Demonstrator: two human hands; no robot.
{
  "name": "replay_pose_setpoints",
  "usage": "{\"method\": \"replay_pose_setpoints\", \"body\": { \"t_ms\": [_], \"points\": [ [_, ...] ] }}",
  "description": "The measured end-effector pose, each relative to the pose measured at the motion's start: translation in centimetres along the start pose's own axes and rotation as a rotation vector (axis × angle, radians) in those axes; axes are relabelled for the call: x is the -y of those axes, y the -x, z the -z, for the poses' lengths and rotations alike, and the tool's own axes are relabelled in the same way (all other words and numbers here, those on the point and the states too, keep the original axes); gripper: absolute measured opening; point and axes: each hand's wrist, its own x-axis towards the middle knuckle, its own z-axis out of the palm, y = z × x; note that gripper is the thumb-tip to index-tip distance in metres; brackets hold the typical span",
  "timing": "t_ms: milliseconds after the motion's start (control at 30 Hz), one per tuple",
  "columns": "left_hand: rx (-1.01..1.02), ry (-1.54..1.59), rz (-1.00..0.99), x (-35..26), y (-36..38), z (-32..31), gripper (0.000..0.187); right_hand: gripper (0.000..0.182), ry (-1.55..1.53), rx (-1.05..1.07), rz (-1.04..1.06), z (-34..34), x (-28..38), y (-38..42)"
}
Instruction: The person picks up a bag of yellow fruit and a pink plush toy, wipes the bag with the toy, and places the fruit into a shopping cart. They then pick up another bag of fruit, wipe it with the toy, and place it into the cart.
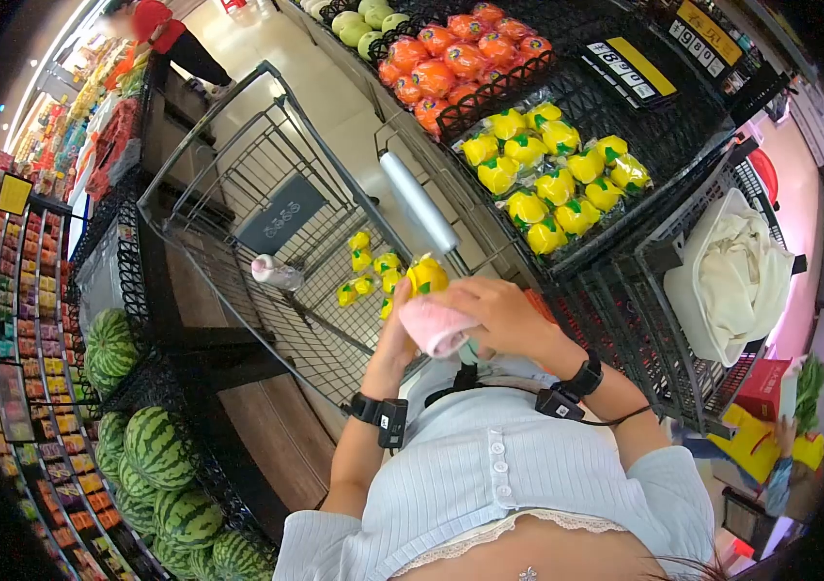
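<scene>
My left hand (393, 334) and my right hand (507, 317) are together in front of my waist, closed around a rolled pink and white cloth-like item (439, 325). The right fingers lie over its top and the left fingers are along its left side. Just beyond the fingertips is a yellow wrapped item (426, 275); whether a hand touches it cannot be made out. Several similar yellow packs (361, 259) lie in the metal shopping cart (228, 218) ahead, with a pink and white roll (276, 272) to their left.
Watermelons (160, 447) fill the left stand. Ahead to the right, a display holds yellow wrapped items (555, 186) and orange wrapped fruit (463, 64). A white container with cloth (733, 276) stands at right. A person in red (165, 34) is far left; another person's hand (785, 438) shows at right.
</scene>
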Motion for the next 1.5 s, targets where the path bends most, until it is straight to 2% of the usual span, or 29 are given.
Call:
{"method": "replay_pose_setpoints", "body": {
  "t_ms": [67,200,300,567,700,800,833,1033,1133,1233,1333,1433,1500],
  "points": [
    [-0.049,-0.170,-0.091,0.1,-0.4,-0.3,0.046,0.051,0.045,-0.107,-0.063,-0.3,-0.5,-0.1],
    [-0.039,-0.213,-0.085,0.9,-0.6,0.1,0.045,0.049,0.112,-0.027,-0.067,-0.3,-1.0,-0.4],
    [0.037,-0.094,0.054,0.1,-0.1,-0.6,0.042,0.047,0.149,0.056,-0.018,-0.3,-0.9,-0.5],
    [-0.091,-0.071,-0.055,1.2,-1.3,2.8,0.040,0.055,0.163,0.121,0.095,-1.2,-1.0,0.0],
    [-0.040,0.070,-0.006,0.9,-0.3,2.1,0.039,0.050,0.120,0.091,0.179,-1.2,-0.8,-0.1],
    [-0.040,0.151,0.040,-0.5,2.8,-3.1,0.045,0.045,0.004,0.102,0.223,-1.4,-0.4,0.0],
    [-0.011,0.176,0.054,-0.4,2.1,-2.2,0.050,0.045,-0.009,0.093,0.231,-1.5,-0.4,0.0],
    [-0.047,0.149,-0.045,-0.6,2.1,-2.5,0.047,0.040,-0.056,0.059,0.260,-1.1,-0.5,-0.2],
    [-0.009,0.129,-0.078,-0.8,0.8,-0.4,0.048,0.040,-0.103,0.066,0.261,-1.3,-0.8,0.2],
    [-0.126,0.099,-0.204,-0.4,2.6,-1.9,0.049,0.039,-0.120,0.108,0.261,-1.5,-1.6,0.7],
    [-0.084,0.240,-0.170,-0.3,1.7,-0.6,0.049,0.042,-0.128,0.091,0.244,-1.3,-1.8,0.9],
    [0.084,0.301,-0.056,-0.6,1.3,0.5,0.049,0.044,-0.173,0.073,0.197,-1.2,-1.8,1.1],
    [0.080,0.235,-0.086,-0.5,1.6,0.3,0.049,0.047,-0.180,0.057,0.154,-1.2,-1.9,1.3]
  ]
}}
